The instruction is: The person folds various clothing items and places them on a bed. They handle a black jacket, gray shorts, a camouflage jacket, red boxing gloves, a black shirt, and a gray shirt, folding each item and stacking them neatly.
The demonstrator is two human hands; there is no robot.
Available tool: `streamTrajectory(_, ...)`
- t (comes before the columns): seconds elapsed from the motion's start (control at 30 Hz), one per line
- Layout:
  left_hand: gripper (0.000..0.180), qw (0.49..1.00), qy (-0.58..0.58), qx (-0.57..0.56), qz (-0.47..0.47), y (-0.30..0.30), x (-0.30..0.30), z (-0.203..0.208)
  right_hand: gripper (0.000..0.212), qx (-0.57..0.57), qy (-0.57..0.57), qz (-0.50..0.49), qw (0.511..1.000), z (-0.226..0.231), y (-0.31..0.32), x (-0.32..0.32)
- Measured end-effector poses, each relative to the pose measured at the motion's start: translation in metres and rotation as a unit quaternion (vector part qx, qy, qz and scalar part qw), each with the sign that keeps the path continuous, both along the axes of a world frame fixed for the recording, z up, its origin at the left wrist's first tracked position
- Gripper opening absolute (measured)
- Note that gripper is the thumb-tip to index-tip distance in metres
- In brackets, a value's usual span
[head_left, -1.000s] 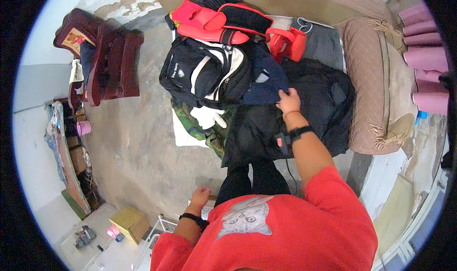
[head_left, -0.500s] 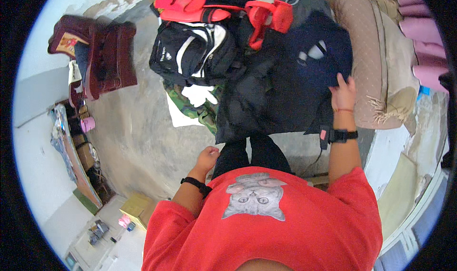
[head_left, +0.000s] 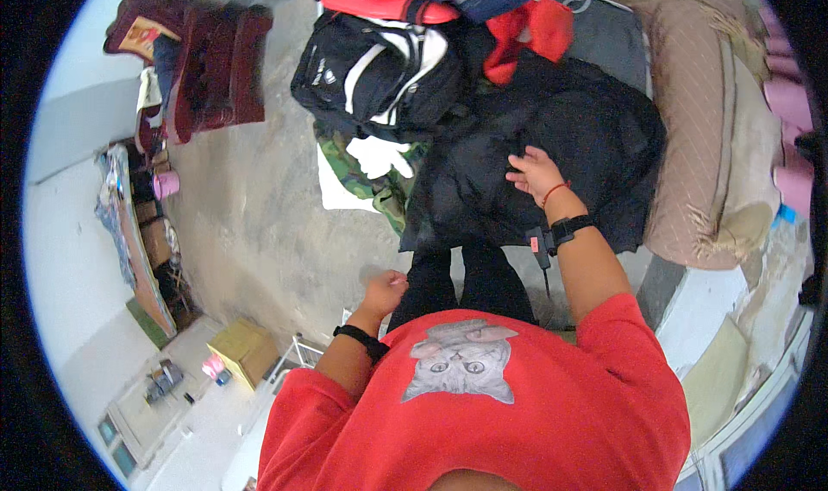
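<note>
Left hand [head_left: 384,289]: loosely curled, fingers drawn in towards the palm, holding nothing, hanging over the bare grey concrete floor [head_left: 259,223] and well apart from the clothing. Centre: black-and-white backpack [head_left: 379,72] and a camouflage-patterned cloth [head_left: 366,167] heaped beside the garment. Right hand [head_left: 535,173]: palm down, fingers [head_left: 520,165] slightly spread and flat on the large black fabric garment [head_left: 586,137], gripping no fold. The garment is spread on the bed ahead of the person, reaching forward and right of the fingertips, its long axis running roughly left to right; the right hand is far nearer. Far right: beige quilted bedcover [head_left: 690,129].
</note>
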State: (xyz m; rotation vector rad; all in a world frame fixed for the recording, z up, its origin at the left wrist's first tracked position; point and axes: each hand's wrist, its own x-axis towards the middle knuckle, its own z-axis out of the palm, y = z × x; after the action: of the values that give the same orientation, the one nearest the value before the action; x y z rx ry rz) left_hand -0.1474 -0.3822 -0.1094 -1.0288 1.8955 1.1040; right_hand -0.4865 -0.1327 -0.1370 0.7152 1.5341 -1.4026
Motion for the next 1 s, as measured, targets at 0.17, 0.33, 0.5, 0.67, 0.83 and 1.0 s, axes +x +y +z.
streamTrajectory(0.17,0.028,0.997,-0.020,0.020,0.077,-0.003,0.035,-0.008,0.100,-0.094,-0.047,-0.151,0.983,-0.053,-0.043,0.003)
streamTrajectory(0.33,0.027,0.998,-0.012,0.012,0.067,-0.011,0.048,-0.002,0.061,0.007,-0.016,-0.103,0.994,-0.071,-0.071,-0.006)
streamTrajectory(0.5,0.026,0.992,0.039,0.061,0.106,-0.022,-0.001,0.006,0.031,-0.030,0.073,0.102,0.992,-0.017,-0.033,0.030)
streamTrajectory(0.67,0.070,0.961,0.276,-0.010,-0.024,-0.002,-0.097,0.033,0.042,-0.181,0.270,0.294,0.899,0.041,0.008,0.110)
streamTrajectory(0.83,0.066,0.927,0.233,0.174,-0.235,0.047,-0.187,0.071,0.050,-0.167,0.372,0.336,0.849,0.064,0.013,0.157)
streamTrajectory(1.0,0.025,0.879,0.325,0.044,-0.346,0.093,-0.212,0.106,0.078,-0.154,0.031,-0.146,0.977,0.107,0.041,0.163)
